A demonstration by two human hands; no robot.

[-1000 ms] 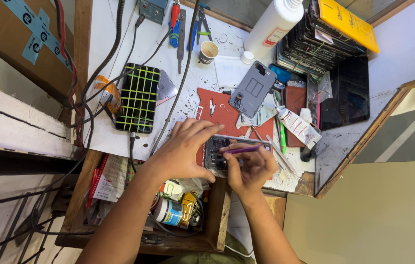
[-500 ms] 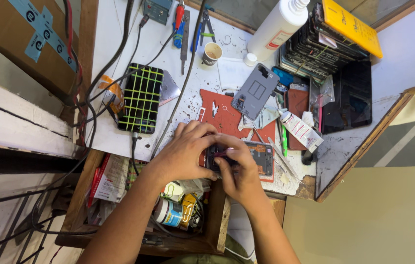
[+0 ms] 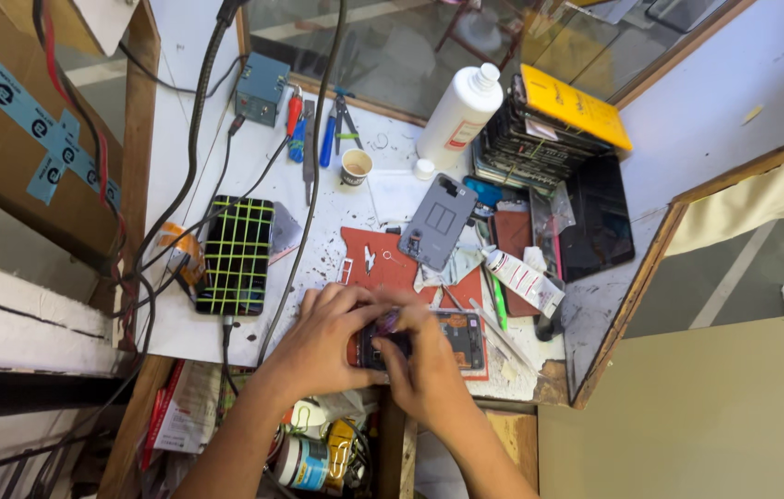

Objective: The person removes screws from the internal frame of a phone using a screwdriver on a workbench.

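Observation:
An opened dark phone (image 3: 447,337) lies on a red work mat (image 3: 382,263) near the bench's front edge. My left hand (image 3: 322,337) grips the phone's left end, fingers curled over it. My right hand (image 3: 424,365) presses down on the phone's left half and holds a thin purple tool (image 3: 390,321) whose tip shows between the two hands. The phone's right half stays uncovered, its insides showing. A grey back cover (image 3: 438,222) rests tilted on the mat just beyond.
A phone wrapped in yellow-green bands (image 3: 237,254) lies left of the mat. A white bottle (image 3: 458,115), small paper cup (image 3: 356,166), screwdrivers (image 3: 297,125), a stack of parts under a yellow box (image 3: 572,106), a white tube (image 3: 523,277) and a dark tablet (image 3: 600,226) crowd the bench. An open drawer (image 3: 318,453) sits below.
The right hand, which held the purple tool flat across the phone a second ago, has closed in over the phone's left half beside the left hand. The view has shifted slightly.

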